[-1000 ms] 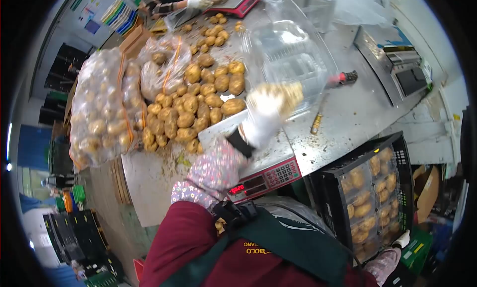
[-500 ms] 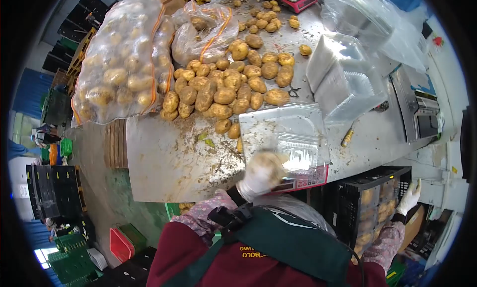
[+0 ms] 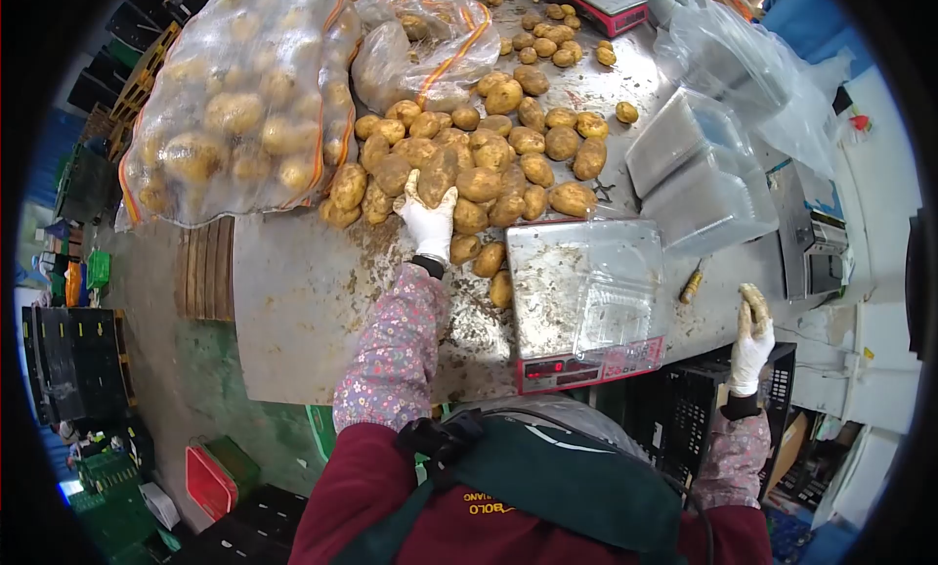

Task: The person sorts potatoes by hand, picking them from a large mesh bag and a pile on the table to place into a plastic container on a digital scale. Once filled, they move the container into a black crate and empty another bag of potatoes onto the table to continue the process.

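Note:
My left hand (image 3: 428, 225), in a white glove, reaches into the heap of loose potatoes (image 3: 489, 154). Its thumb and fingers are closed around a large, dirt-covered potato (image 3: 436, 177) at the near side of the heap. My right hand (image 3: 750, 345), in a soiled white glove, is raised over the black crate (image 3: 679, 409) by the table's right front edge. Its fingers are stretched upward and nothing shows in them. Between the hands, a clear plastic tray (image 3: 616, 306) lies on the flat scale (image 3: 547, 272), whose red display is lit.
Large mesh-like bags of potatoes (image 3: 230, 115) stand at the back left, beside a crumpled clear bag (image 3: 425, 62). Stacked clear plastic trays (image 3: 703, 174) sit to the right of the scale. A yellow-handled tool (image 3: 692, 285) lies nearby. Another red scale (image 3: 598, 3) is at the back.
My left hand has moved from above the scale's front to the potato heap and taken hold of a potato. My right hand has come up and inward from the crate's far side.

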